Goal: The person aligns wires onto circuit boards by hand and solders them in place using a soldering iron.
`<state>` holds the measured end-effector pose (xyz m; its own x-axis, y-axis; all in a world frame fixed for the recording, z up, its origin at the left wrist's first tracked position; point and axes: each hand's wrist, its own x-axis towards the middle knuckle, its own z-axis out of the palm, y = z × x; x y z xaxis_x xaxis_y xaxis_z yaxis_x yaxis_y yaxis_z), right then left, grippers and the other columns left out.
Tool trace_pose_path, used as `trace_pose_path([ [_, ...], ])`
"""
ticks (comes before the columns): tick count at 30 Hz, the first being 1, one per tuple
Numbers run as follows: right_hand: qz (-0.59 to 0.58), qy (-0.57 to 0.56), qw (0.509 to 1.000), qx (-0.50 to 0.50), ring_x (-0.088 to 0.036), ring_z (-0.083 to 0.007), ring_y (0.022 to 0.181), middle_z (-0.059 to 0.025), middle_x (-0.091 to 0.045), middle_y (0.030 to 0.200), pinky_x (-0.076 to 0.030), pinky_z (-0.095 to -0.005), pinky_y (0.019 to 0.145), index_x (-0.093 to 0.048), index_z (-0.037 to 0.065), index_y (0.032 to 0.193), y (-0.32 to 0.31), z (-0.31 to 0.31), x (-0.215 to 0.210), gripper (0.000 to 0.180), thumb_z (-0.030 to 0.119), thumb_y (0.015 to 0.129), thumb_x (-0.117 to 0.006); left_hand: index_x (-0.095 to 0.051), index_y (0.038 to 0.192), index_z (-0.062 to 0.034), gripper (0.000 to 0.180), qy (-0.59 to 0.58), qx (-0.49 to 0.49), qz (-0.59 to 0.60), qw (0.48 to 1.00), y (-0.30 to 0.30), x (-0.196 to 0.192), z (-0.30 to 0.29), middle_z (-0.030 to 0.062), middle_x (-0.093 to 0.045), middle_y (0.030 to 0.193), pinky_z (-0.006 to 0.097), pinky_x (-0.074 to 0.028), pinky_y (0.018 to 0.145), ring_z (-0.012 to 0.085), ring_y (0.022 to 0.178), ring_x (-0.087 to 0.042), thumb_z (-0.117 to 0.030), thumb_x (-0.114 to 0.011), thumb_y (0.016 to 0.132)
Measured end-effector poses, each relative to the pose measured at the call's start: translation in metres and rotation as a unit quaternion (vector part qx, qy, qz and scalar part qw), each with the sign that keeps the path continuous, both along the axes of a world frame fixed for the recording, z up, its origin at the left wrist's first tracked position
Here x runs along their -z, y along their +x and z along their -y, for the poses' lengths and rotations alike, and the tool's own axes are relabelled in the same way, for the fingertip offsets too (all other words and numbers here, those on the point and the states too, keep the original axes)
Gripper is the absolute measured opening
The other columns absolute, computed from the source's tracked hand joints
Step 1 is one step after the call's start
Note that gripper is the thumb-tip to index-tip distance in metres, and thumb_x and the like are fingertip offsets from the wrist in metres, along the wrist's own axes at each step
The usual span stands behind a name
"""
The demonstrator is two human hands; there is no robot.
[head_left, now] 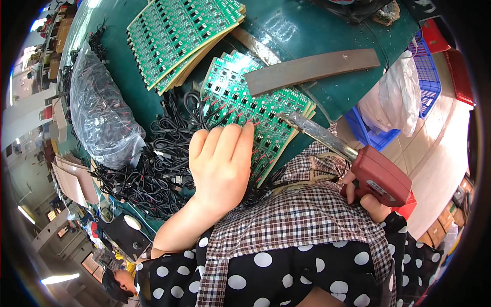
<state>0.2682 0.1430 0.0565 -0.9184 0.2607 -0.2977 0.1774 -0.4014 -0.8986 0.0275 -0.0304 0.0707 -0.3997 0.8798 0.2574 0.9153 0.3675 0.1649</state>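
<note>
My left hand [222, 158] is closed, fingers bent down over a green circuit board panel [240, 77] with rows of small black parts. A thin red wire [256, 123] shows at its fingertips, against the board; the pinch itself is mostly hidden. My right hand [376, 207] is wrapped round the grip of a dark red soldering gun [381, 176]. Its metal barrel points left, and the tip is over the board near its right side, a little right of my left fingers. Several red wire ends stick out along the board. Black cables [174, 133] trail from it to the left.
A curved brown bar [312, 71] lies across the board's far part. Behind stands another stack of green panels [179, 38]. A clear bag of cables [99, 107] lies left on the green table [286, 30]. Blue baskets [428, 77] and a white plastic bag [394, 94] are at right.
</note>
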Motion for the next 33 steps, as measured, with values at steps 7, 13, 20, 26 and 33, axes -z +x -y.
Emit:
trace_pose_path([
  [7, 0.04, -0.05, 0.998, 0.01, -0.057, -0.0116, 0.066, -0.0157, -0.061, 0.101, -0.045, -0.0217, 0.057, -0.032, -0.007, 0.132, -0.011, 0.002, -0.006, 0.072, 0.014, 0.076, -0.073, -0.066, 0.093, -0.001, 0.031, 0.006, 0.044, 0.004, 0.999, -0.001, 0.005, 0.002, 0.0027, -0.051, 0.074, 0.031, -0.038, 0.062, 0.0174, 0.065, -0.052, -0.001, -0.063, 0.062],
  [13, 0.048, -0.056, 0.997, 0.014, -0.057, -0.0117, 0.066, -0.0149, -0.062, 0.098, -0.046, -0.0211, 0.057, -0.033, -0.008, 0.131, -0.011, 0.003, -0.003, 0.071, 0.012, 0.075, -0.072, -0.065, 0.093, -0.0005, 0.033, 0.017, 0.068, 0.001, 0.998, -0.003, 0.008, 0.002, 0.0031, -0.051, 0.077, 0.031, -0.038, 0.063, 0.0169, 0.068, -0.053, -0.005, -0.061, 0.061],
  [20, 0.032, 0.025, 0.999, 0.014, -0.056, -0.0098, 0.065, -0.0083, -0.061, 0.082, -0.043, -0.0211, 0.057, -0.039, -0.012, 0.126, -0.009, 0.005, -0.001, 0.066, 0.012, 0.074, -0.071, -0.063, 0.096, 0.0019, 0.035, -0.001, 0.083, -0.045, 0.996, 0.0, 0.009, 0.002, 0.0054, -0.05, 0.079, 0.031, -0.039, 0.064, 0.0174, 0.07, -0.052, -0.01, -0.058, 0.064],
  [26, 0.073, -0.001, 0.997, 0.02, -0.055, -0.0082, 0.062, -0.0037, -0.059, 0.075, -0.042, -0.0212, 0.057, -0.041, -0.013, 0.125, -0.02, 0.005, -0.012, 0.065, 0.011, 0.072, -0.071, -0.063, 0.095, 0.0023, 0.034, -0.009, 0.084, -0.027, 0.996, -0.001, 0.006, 0.002, 0.0054, -0.051, 0.079, 0.031, -0.039, 0.063, 0.0175, 0.07, -0.052, -0.009, -0.059, 0.063],
  [33, 0.021, 0.068, 0.997, 0.029, -0.055, -0.0082, 0.061, -0.0042, -0.06, 0.075, -0.042, -0.0211, 0.057, -0.04, -0.013, 0.126, -0.018, 0.005, -0.008, 0.068, 0.012, 0.072, -0.072, -0.064, 0.094, 0.0015, 0.034, 0.004, 0.082, -0.01, 0.997, -0.002, 0.008, 0.001, 0.0052, -0.051, 0.079, 0.031, -0.038, 0.062, 0.0176, 0.07, -0.052, -0.01, -0.058, 0.063],
])
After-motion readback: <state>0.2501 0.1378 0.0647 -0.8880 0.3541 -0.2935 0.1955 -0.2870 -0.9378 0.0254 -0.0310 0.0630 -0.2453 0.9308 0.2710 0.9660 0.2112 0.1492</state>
